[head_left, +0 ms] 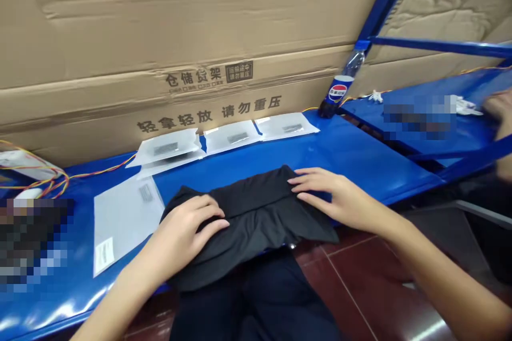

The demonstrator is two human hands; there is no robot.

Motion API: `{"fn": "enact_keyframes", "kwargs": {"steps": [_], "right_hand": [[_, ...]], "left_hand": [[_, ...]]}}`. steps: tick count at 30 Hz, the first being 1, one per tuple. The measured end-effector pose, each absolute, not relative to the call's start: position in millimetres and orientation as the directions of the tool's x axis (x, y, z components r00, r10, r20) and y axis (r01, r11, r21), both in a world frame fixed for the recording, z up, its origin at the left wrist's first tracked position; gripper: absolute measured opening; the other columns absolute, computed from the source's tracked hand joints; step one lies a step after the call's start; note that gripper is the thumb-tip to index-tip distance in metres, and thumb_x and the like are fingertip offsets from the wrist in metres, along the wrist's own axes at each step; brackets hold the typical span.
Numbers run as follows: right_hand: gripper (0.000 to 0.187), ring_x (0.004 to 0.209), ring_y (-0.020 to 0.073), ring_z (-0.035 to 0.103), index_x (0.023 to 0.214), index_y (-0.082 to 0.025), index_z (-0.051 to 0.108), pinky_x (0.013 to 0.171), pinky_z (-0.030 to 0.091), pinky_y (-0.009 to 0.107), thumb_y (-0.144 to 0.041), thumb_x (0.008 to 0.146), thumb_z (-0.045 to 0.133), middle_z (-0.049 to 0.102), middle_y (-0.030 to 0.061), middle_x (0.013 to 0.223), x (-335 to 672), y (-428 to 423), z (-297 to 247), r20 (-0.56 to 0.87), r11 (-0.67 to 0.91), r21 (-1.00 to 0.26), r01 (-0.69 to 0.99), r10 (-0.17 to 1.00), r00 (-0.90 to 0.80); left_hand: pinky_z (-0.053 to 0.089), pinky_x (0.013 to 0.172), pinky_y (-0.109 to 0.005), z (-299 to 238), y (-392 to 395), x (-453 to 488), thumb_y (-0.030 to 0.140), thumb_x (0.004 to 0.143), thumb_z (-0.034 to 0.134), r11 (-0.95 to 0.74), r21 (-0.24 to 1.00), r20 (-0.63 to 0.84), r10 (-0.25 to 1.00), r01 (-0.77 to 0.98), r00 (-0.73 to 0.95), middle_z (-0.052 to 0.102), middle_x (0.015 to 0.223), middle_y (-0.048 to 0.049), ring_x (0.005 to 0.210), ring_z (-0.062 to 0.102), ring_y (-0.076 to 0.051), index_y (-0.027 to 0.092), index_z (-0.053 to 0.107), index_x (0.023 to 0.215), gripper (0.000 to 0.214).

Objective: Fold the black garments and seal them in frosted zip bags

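Observation:
A black garment (248, 213) lies partly folded over the front edge of the blue shelf, its near part hanging down above my lap. On its left side rests my left hand (196, 224), fingers loosely curved and lying on the cloth. My right hand (328, 192) touches the upper right corner with fingers stretched out and a little apart. Left of the garment is a frosted plastic bag (124, 218) with a white label. What kind of garment it is, I cannot make out.
Several frosted bags (232, 137) line the back against a large cardboard box (180, 21). A Pepsi bottle (342, 85) stands by the blue upright (380, 5). Tangled wires (52, 176) lie at left. At the far right, another person's hand (500, 106) shows over a neighbouring blue shelf (424, 85).

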State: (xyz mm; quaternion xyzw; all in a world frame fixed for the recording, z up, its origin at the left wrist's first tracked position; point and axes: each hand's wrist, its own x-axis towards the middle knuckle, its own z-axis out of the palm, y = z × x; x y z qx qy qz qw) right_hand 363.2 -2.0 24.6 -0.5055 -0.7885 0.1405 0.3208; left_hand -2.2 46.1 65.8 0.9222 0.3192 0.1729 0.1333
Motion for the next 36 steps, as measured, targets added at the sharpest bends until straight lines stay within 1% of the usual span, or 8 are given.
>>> {"fn": "enact_keyframes", "kwargs": {"steps": [5, 8, 11, 19, 22, 27, 31, 36], "right_hand": [[0.045, 0.146, 0.0327, 0.057, 0.137, -0.029, 0.072, 0.114, 0.057, 0.052, -0.041, 0.095, 0.078, 0.071, 0.0072, 0.145, 358.4, -59.3, 13.3, 0.382, 0.484, -0.47, 0.738, 0.866, -0.324], [0.033, 0.14, 0.0273, 0.064, 0.131, -0.032, 0.075, 0.109, 0.061, 0.046, -0.022, 0.103, 0.061, 0.076, 0.0039, 0.136, 364.3, -78.2, -1.2, 0.45, 0.505, -0.485, 0.714, 0.844, -0.291], [0.027, 0.127, 0.0256, 0.072, 0.113, -0.031, 0.081, 0.104, 0.063, 0.041, -0.021, 0.104, 0.058, 0.081, 0.0033, 0.123, 367.9, -74.8, -7.4, 0.485, 0.436, -0.604, 0.666, 0.865, -0.127], [0.042, 0.081, 0.0256, 0.073, 0.107, -0.02, 0.076, 0.078, 0.061, 0.039, -0.059, 0.094, 0.065, 0.077, 0.0068, 0.087, 355.9, 15.4, 13.5, 0.304, 0.164, -0.806, 0.569, 0.939, 0.161], [0.044, 0.068, 0.0221, 0.065, 0.116, -0.019, 0.074, 0.069, 0.056, 0.037, -0.055, 0.093, 0.063, 0.069, 0.0029, 0.075, 354.1, 43.8, 10.5, 0.198, 0.116, -0.742, 0.661, 0.979, 0.05], [0.041, 0.093, 0.0274, 0.068, 0.118, -0.022, 0.076, 0.088, 0.056, 0.042, -0.053, 0.094, 0.065, 0.072, 0.0112, 0.105, 342.5, 55.3, 8.8, 0.213, 0.078, -0.575, 0.814, 0.975, 0.057], [0.034, 0.1, 0.031, 0.066, 0.095, -0.021, 0.072, 0.087, 0.054, 0.042, -0.052, 0.096, 0.061, 0.072, 0.012, 0.099, 333.3, 57.2, 13.2, 0.219, 0.07, -0.491, 0.868, 0.975, 0.045], [0.037, 0.083, 0.0249, 0.068, 0.098, -0.02, 0.07, 0.072, 0.052, 0.034, -0.057, 0.092, 0.067, 0.076, 0.0069, 0.091, 350.5, 70.3, 35.1, 0.017, -0.158, -0.639, 0.753, 0.975, 0.22]], "left_hand": [[0.062, 0.088, -0.04, 53.9, -4.7, -19.5, 0.054, 0.103, 0.064, -0.854, 0.067, 0.466, 0.484, 0.516, 0.741, 0.081, 0.118, -0.0102, 0.104, 0.075, -0.028, 0.02, 0.076, 0.115, 0.038], [0.063, 0.089, -0.035, 44.8, -27.3, -32.8, 0.03, 0.107, 0.061, -0.862, -0.016, 0.542, 0.419, 0.507, 0.728, 0.083, 0.114, -0.0084, 0.101, 0.078, -0.024, 0.019, 0.075, 0.113, 0.019], [0.062, 0.09, -0.027, 41.9, -31.2, -43.0, 0.018, 0.106, 0.06, -0.852, 0.086, 0.595, 0.46, 0.517, 0.659, 0.084, 0.106, -0.0029, 0.094, 0.079, -0.018, 0.022, 0.076, 0.108, 0.016], [0.063, 0.079, -0.035, 58.8, 59.8, -42.6, 0.059, 0.095, 0.063, -0.4, 0.499, 0.383, 0.898, 0.769, 0.218, 0.084, 0.092, -0.0035, 0.083, 0.078, -0.026, 0.025, 0.081, 0.094, 0.038], [0.061, 0.076, -0.039, 54.0, 89.7, -38.3, 0.055, 0.091, 0.062, -0.43, 0.428, 0.285, 0.899, 0.795, 0.333, 0.079, 0.083, -0.0046, 0.077, 0.073, -0.026, 0.024, 0.08, 0.105, 0.039], [0.057, 0.1, -0.046, 58.3, 96.2, -36.1, 0.041, 0.096, 0.056, -0.614, 0.303, 0.405, 0.775, 0.729, 0.484, 0.078, 0.112, -0.0075, 0.11, 0.071, -0.03, 0.026, 0.077, 0.115, 0.032], [0.056, 0.103, -0.045, 58.1, 104.0, -34.3, 0.046, 0.099, 0.056, -0.659, 0.378, 0.375, 0.751, 0.65, 0.544, 0.08, 0.114, -0.0086, 0.109, 0.073, -0.029, 0.023, 0.077, 0.11, 0.033], [0.059, 0.09, -0.039, 38.3, 113.7, -29.3, 0.05, 0.097, 0.061, -0.586, 0.552, 0.303, 0.803, 0.592, 0.512, 0.082, 0.103, -0.0072, 0.095, 0.074, -0.025, 0.022, 0.08, 0.098, 0.033]]}}
